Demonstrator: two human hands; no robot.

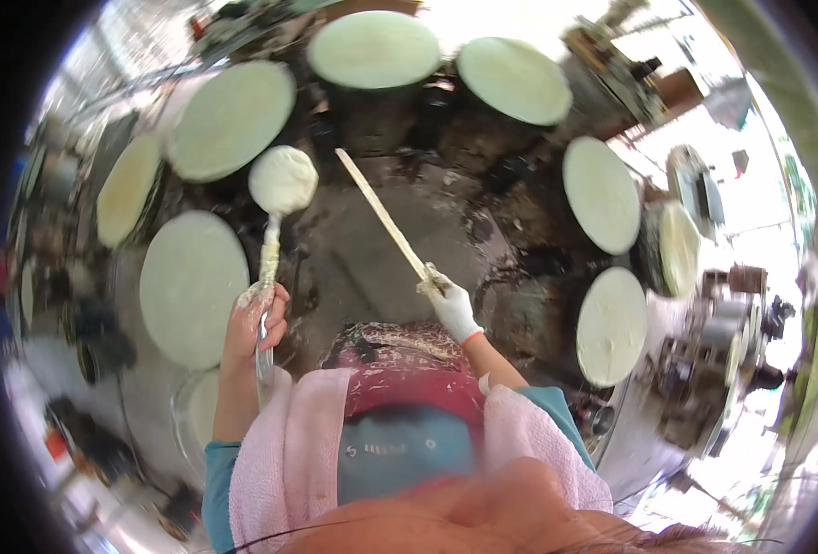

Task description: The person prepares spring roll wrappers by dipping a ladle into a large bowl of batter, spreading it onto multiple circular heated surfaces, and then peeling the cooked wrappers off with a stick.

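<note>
My bare left hand [260, 318] is closed around the handle of a long-handled ladle [269, 260], whose round head is filled or coated with pale batter [284, 179]. My right hand [454, 305], in a white knit glove with a soiled fingertip area, grips one end of a long, thin wooden stick [381, 211] that slants up and to the left. Between the two hands lies bare grey floor. The ladle's head is beside a large round pale-topped griddle [234, 121] at the upper left.
Several round pale-topped griddles ring me, including one at my left [194, 289], one ahead [374, 50], one at the upper right [515, 81] and one at my right [611, 325]. A batter-spattered red apron [409, 388] covers my lap. Stacked metal containers [720, 332] stand farther right.
</note>
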